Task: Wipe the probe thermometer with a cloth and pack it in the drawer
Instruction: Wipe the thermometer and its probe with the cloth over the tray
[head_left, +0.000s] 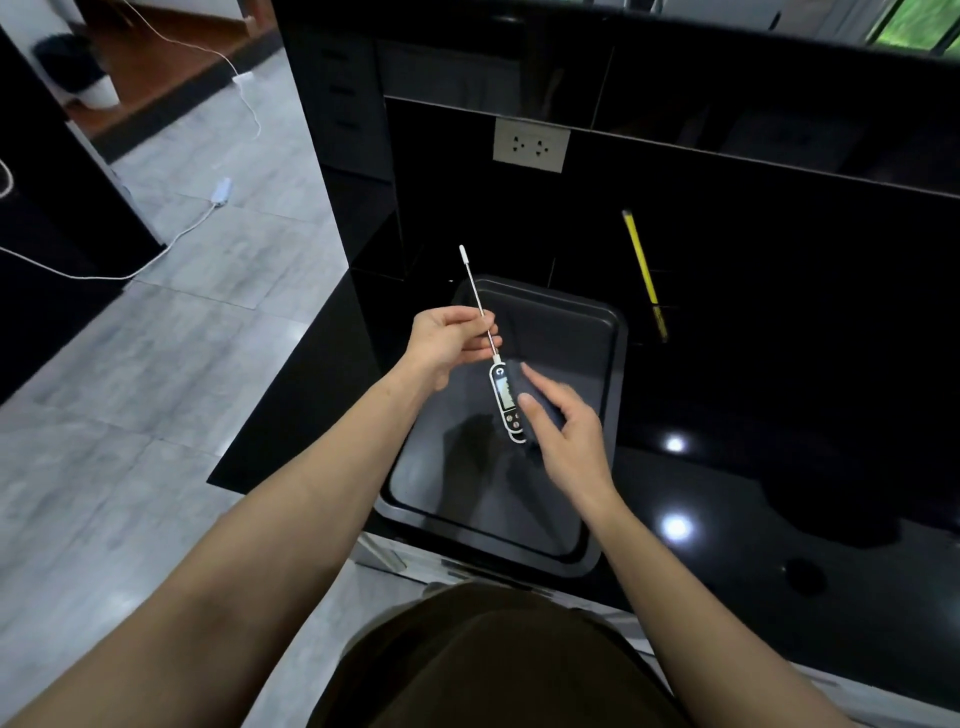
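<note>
— What does the probe thermometer (506, 400) look like?

— A slim oval body, black face inside a white rim, with a small lit display near the top and a few round buttons under it. A long thin metal probe runs up and to the left from the body, ending in a white cap at the tip. It is held in the air above a dark tray (571, 332) that sits on the glossy black counter (779, 493).

— And the hands?

— The left hand (449, 340) is closed around the metal probe just above the body, fingertips pinching the shaft, palm turned toward the camera. The right hand (566, 431) is at the body's right side with a dark cloth (540, 402) (grey, hard to tell apart from the tray behind it) pressed against the case; the thumb lies beside the buttons, the index finger stretches up past the display, and the other fingers curl loosely under the cloth. So it is partly closed on the cloth, not a tight fist.

— Anything else near?

— A yellow stick-like thing (644, 270) lies on the counter, well apart to the right of the tray. A pale wall socket (530, 144) sits on the black panel behind.
</note>
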